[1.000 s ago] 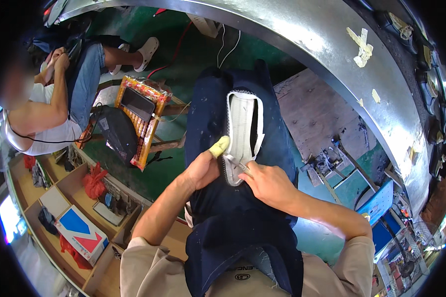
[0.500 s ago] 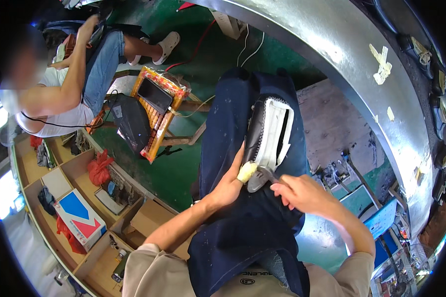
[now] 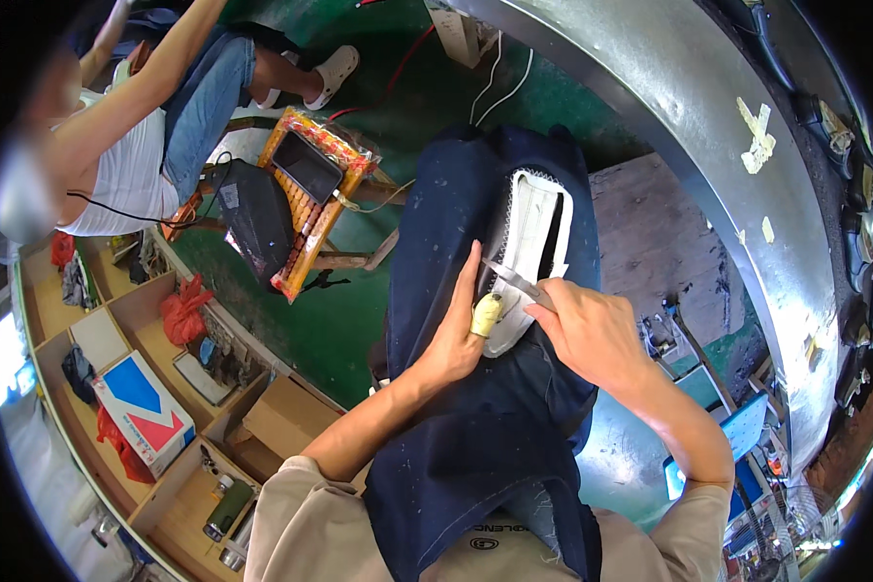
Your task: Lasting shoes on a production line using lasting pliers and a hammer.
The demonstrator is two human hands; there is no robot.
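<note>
Unfinished shoe [image 3: 532,228], underside up, on a lap [image 3: 436,223]
Right hand [image 3: 597,335] pinches a metal blade [image 3: 517,281] over it; left hand [image 3: 459,341] clasps its near left side.

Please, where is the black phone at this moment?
In the head view, upper left, the black phone lies on the beaded seat beside a black bag-like item.

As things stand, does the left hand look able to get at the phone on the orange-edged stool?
Probably, with a lean: nothing covers the phone, but the left hand would first have to leave the shoe.
</note>
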